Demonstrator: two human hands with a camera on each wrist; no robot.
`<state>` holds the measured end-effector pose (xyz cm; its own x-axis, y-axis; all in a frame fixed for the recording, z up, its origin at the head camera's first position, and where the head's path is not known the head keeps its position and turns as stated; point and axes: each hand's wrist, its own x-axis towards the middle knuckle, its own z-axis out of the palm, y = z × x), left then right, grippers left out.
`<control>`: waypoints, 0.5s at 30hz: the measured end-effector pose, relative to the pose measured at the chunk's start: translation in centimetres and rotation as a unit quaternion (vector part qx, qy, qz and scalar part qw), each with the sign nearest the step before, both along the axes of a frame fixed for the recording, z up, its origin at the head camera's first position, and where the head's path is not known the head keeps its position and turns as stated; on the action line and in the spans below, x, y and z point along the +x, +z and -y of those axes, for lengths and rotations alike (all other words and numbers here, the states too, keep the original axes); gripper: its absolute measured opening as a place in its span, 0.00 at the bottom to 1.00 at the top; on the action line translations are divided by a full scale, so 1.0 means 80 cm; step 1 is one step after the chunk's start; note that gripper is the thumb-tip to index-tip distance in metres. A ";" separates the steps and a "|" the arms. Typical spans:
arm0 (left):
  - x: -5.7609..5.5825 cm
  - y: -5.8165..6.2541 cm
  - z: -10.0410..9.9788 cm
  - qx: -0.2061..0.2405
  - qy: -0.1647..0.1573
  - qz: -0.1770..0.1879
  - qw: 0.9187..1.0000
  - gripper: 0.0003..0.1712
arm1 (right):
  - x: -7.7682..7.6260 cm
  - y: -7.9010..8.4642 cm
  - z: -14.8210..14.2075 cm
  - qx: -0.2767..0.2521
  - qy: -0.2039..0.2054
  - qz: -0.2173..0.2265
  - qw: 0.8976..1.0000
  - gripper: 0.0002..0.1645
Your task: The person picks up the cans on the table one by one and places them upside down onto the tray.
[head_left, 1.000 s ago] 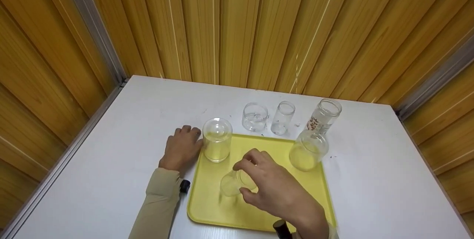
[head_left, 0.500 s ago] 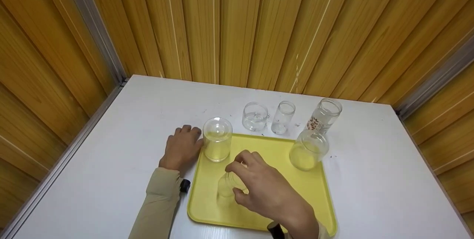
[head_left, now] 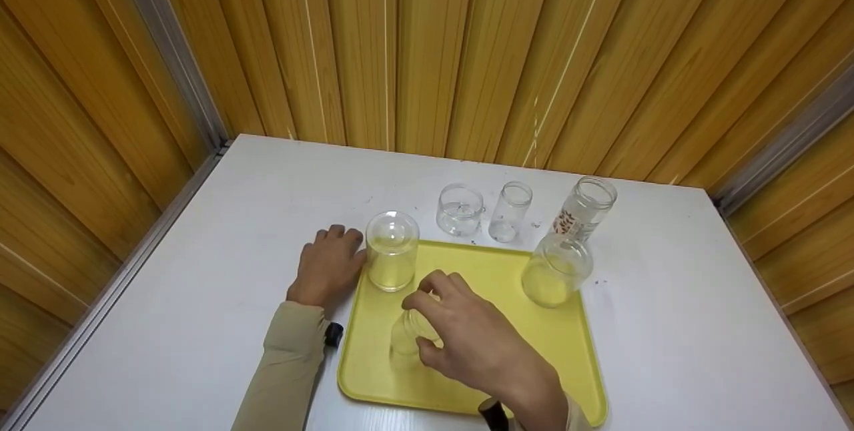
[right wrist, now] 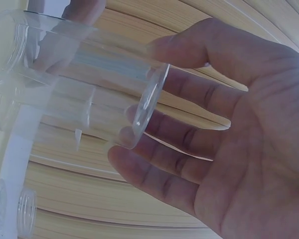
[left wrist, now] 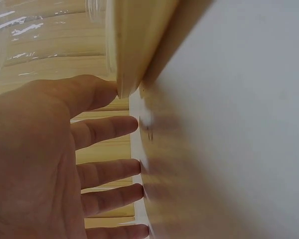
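My right hand [head_left: 470, 334] holds a clear glass jar [head_left: 403, 336] over the yellow tray [head_left: 383, 377], thumb and fingers spread round its upper end. In the right wrist view the jar [right wrist: 107, 64] is bottom up, its ringed mouth towards the tray; the palm stays off it. My left hand [head_left: 327, 267] rests on the table at the tray's left edge, fingers extended. The left wrist view shows its thumb [left wrist: 97, 94] right at the tray rim [left wrist: 137, 45] and its fingertips on the white surface. Beside that hand, a tall clear glass [head_left: 391, 264] stands upside down at the tray's back left corner.
A rounded clear jar [head_left: 550, 284] stands at the tray's right back. Behind the tray are a short wide glass [head_left: 460, 217], a narrow jar [head_left: 507, 221] and a tall jar with a brown print [head_left: 577, 217]. Wood-patterned panels [head_left: 427, 51] enclose the white table [head_left: 667, 324].
My right hand has moved slightly left with the glass jar, mostly in the first half second, and the jar is more upright. The left hand has stayed put.
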<state>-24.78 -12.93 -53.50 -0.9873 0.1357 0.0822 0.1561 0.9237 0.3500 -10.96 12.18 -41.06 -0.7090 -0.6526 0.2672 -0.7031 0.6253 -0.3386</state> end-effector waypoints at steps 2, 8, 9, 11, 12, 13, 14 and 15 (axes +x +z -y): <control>0.000 0.000 0.000 -0.003 -0.004 -0.004 1.000 0.24 | 0.000 -0.001 0.000 0.000 0.002 0.001 1.000 0.22; -0.001 0.000 0.001 -0.007 -0.008 -0.008 1.000 0.23 | -0.002 -0.004 0.001 0.002 0.002 0.006 1.000 0.22; -0.001 -0.001 0.001 -0.008 -0.008 -0.009 1.000 0.23 | -0.002 -0.004 0.001 0.002 0.002 0.008 1.000 0.22; -0.002 -0.001 0.001 -0.009 -0.008 -0.010 1.000 0.23 | -0.002 -0.004 0.002 0.003 0.002 0.012 1.000 0.22; -0.001 -0.001 0.001 -0.010 -0.008 -0.010 1.000 0.23 | -0.003 -0.005 0.002 0.003 0.003 0.013 1.000 0.22; -0.001 -0.001 0.001 -0.010 -0.008 -0.011 1.000 0.23 | -0.003 -0.005 0.003 0.003 0.003 0.014 1.000 0.22; -0.001 -0.001 0.001 -0.010 -0.008 -0.011 1.000 0.23 | -0.003 -0.005 0.003 0.002 0.003 0.014 1.000 0.22; -0.001 -0.001 0.001 -0.009 -0.007 -0.011 1.000 0.23 | -0.004 -0.006 0.003 0.002 0.004 0.014 1.000 0.22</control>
<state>-24.83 -13.01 -53.54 -0.9833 0.1516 0.1004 0.1766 0.9274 0.3298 -11.24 11.93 -41.51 -0.7111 -0.6591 0.2448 -0.6983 0.6215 -0.3552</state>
